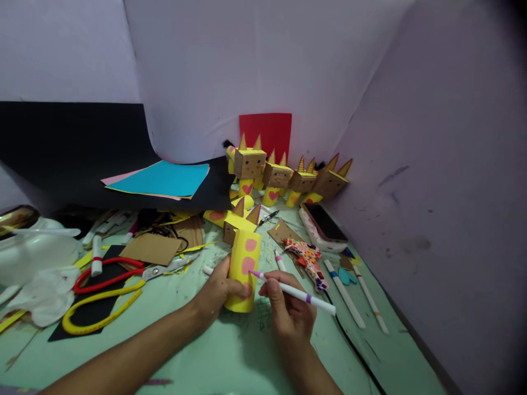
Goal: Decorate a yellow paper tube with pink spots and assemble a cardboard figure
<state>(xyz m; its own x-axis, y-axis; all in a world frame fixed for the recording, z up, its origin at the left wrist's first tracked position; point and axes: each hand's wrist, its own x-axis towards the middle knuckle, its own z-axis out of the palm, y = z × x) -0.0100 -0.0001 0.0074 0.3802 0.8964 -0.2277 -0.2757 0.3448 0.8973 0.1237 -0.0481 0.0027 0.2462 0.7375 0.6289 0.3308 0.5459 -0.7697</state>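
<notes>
Yellow paper tube (244, 271) upright on desk (206, 351), long axis vertical, pink spots facing right. Left hand (218, 293) wrapped round its lower half from left. Right hand (288, 312) just right of tube, fingers pinched on purple marker (294, 291) — tip touching tube's side. Scissors (123, 271) well left.

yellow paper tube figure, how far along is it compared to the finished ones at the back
Done: four box-headed yellow figures stand along the wall, with horns and pink hearts. In hand: the left hand grips the yellow paper tube, which has pink spots, while the right hand puts a white purple-tipped marker to it. Left: its horned cardboard head seems to lie behind, apparently unattached.
</notes>
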